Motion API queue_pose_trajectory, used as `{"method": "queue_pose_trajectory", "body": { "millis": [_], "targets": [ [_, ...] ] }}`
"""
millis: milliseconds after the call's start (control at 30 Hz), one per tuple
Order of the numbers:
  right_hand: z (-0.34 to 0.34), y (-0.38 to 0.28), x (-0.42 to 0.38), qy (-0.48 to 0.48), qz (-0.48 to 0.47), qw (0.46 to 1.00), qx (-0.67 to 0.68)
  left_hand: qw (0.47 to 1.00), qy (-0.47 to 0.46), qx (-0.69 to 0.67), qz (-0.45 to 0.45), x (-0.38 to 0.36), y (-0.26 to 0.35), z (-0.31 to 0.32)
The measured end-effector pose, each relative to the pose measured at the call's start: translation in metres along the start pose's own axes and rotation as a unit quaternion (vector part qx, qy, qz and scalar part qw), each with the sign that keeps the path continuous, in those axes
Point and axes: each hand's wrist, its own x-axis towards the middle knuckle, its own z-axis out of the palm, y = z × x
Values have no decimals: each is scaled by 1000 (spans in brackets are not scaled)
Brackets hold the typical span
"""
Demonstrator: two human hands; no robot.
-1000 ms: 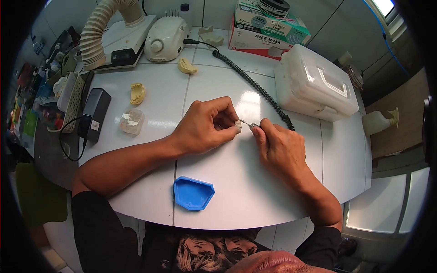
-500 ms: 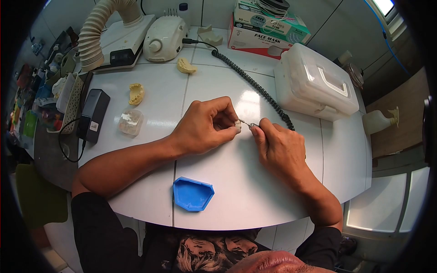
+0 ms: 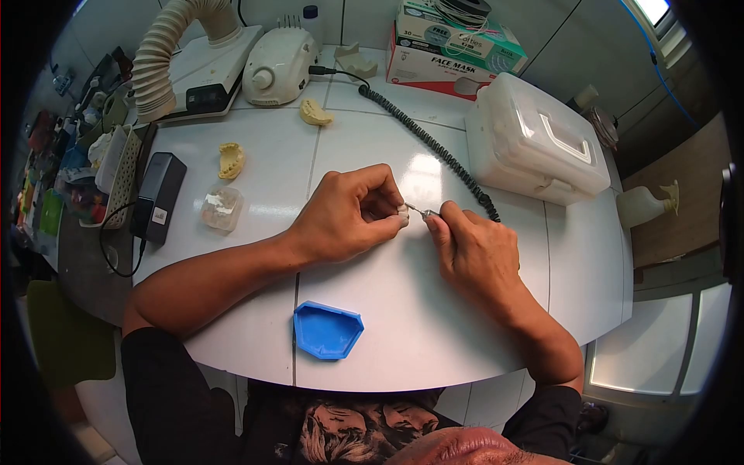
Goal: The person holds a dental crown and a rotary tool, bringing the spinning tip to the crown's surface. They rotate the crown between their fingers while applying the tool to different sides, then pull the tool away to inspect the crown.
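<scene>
Two bare hands work above one white tabletop [image 3: 403,341]. The left hand [image 3: 345,217] pinches one small whitish dental piece [image 3: 403,215] between thumb and fingers, near the middle of the table. The right hand [image 3: 480,252] closes around one rotary handpiece [image 3: 428,215], its single thin bur [image 3: 415,208] pointing at the piece; whether they touch is too small to tell.

Two yellowish dental casts lie beyond the left forearm: one horseshoe-shaped cast [image 3: 231,160] near one small clear box [image 3: 222,209], and one farther cast [image 3: 316,113] near one white control unit [image 3: 279,70]. One coiled black cord [image 3: 430,141] runs from that unit. One blue tray [image 3: 328,332] sits between the forearms, one translucent toolbox [image 3: 539,143] beyond the right hand.
</scene>
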Motion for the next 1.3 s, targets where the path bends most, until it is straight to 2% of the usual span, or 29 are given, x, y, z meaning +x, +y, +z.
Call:
{"method": "queue_pose_trajectory", "body": {
  "millis": [433,833,967,1133,1300],
  "targets": [
    [-2,1,0,-5,-4,1000,3,1000,-18,0,-22,0,1,-4],
    [-13,9,6,-34,44,991,120,998,-48,-24,-35,-1,9,-8],
    [-10,11,3,-25,25,991,128,998,-57,-10,2,1,-8,-6],
    [-8,13,4,10,-14,994,112,997,-37,-71,-22,1,-1,-3],
    [-7,13,6,6,-6,995,99,995,-34,-94,-25,2,-3,-4]
  ]
}}
